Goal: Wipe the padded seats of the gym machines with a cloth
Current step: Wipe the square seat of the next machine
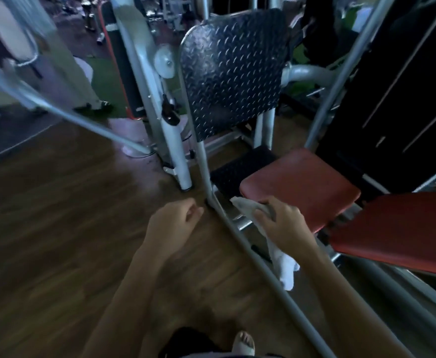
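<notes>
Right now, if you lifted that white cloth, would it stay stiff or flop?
Probably flop: the cloth droops limp below the right hand. It likely feels light, since one hand holds it. It may slide easily over the red seat.

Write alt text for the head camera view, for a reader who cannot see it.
The right hand holds a white cloth against the near edge of a red padded seat on a gym machine, the cloth's tail hanging below. The left hand is loosely curled and empty above the wooden floor; a dark diamond-plate footplate stands beyond the seat.
</notes>
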`<action>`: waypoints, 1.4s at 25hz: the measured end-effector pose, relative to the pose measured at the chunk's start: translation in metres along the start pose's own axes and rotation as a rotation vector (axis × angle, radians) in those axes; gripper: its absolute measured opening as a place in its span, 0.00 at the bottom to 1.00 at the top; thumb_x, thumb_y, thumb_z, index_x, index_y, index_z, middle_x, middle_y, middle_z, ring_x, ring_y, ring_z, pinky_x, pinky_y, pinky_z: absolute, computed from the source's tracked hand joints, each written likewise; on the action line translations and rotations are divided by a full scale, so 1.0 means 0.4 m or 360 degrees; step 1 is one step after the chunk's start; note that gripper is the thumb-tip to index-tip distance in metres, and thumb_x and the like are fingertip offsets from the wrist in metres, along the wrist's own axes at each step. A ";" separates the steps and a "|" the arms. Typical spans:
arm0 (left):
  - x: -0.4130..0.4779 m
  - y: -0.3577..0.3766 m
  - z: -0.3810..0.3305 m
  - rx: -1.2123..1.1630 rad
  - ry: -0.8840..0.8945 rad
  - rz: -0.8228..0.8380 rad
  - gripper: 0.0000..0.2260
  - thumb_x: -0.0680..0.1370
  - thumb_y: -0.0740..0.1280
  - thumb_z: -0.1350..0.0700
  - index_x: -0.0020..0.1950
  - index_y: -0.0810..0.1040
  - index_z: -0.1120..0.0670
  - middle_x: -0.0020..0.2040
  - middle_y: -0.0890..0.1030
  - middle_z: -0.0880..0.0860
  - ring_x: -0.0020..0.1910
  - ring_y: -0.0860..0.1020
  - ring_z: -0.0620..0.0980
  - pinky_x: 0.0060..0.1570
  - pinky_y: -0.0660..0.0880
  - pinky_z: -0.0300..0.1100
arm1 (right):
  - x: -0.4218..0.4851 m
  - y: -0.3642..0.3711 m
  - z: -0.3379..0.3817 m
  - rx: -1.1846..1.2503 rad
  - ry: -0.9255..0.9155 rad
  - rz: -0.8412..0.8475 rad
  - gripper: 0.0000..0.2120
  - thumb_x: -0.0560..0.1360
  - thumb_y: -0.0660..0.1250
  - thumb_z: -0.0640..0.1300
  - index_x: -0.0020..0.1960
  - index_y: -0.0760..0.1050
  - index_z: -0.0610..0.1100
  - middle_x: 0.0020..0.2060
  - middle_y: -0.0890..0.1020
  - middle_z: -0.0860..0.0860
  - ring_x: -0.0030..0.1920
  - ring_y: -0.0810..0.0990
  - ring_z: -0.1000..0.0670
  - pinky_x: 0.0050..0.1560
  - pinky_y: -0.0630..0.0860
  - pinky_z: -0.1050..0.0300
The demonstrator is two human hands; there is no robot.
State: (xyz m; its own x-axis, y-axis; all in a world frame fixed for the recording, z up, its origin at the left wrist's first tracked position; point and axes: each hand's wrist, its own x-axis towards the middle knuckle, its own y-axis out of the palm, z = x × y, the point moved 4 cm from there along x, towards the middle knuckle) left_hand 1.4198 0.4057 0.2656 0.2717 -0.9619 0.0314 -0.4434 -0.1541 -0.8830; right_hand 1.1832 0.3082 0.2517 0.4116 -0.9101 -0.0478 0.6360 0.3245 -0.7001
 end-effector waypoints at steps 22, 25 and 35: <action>1.224 0.816 0.134 -0.0329 0.0676 0.1079 0.08 0.83 0.63 0.51 0.56 0.80 0.50 0.54 0.78 0.45 0.53 0.78 0.43 0.55 0.76 0.44 | 0.677 0.174 -0.541 0.0109 0.1338 -0.0857 0.13 0.82 0.62 0.55 0.62 0.76 0.50 0.44 0.81 0.57 0.45 0.80 0.53 0.39 0.71 0.62; 1.253 0.985 0.175 -0.0430 0.0628 0.1000 0.09 0.83 0.62 0.54 0.61 0.79 0.51 0.58 0.79 0.48 0.58 0.77 0.46 0.61 0.76 0.50 | 0.757 0.281 -0.670 -0.0044 0.1251 -0.0783 0.17 0.83 0.60 0.54 0.70 0.71 0.52 0.57 0.79 0.53 0.51 0.80 0.48 0.49 0.78 0.51; 1.213 1.275 0.252 -0.1153 0.0720 0.0876 0.19 0.86 0.57 0.59 0.77 0.68 0.57 0.79 0.64 0.50 0.80 0.60 0.50 0.79 0.55 0.53 | 0.903 0.562 -0.908 -0.0618 0.0960 -0.0721 0.27 0.80 0.53 0.45 0.79 0.61 0.43 0.78 0.62 0.43 0.80 0.54 0.38 0.80 0.52 0.41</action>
State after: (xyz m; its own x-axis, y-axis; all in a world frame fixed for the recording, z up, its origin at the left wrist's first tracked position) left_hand 1.4116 -0.1168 -0.2168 -0.4087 -0.9126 0.0130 -0.8611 0.3808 -0.3368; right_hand 1.2379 -0.0412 -0.1815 -0.3176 -0.9482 0.0017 0.3407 -0.1158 -0.9330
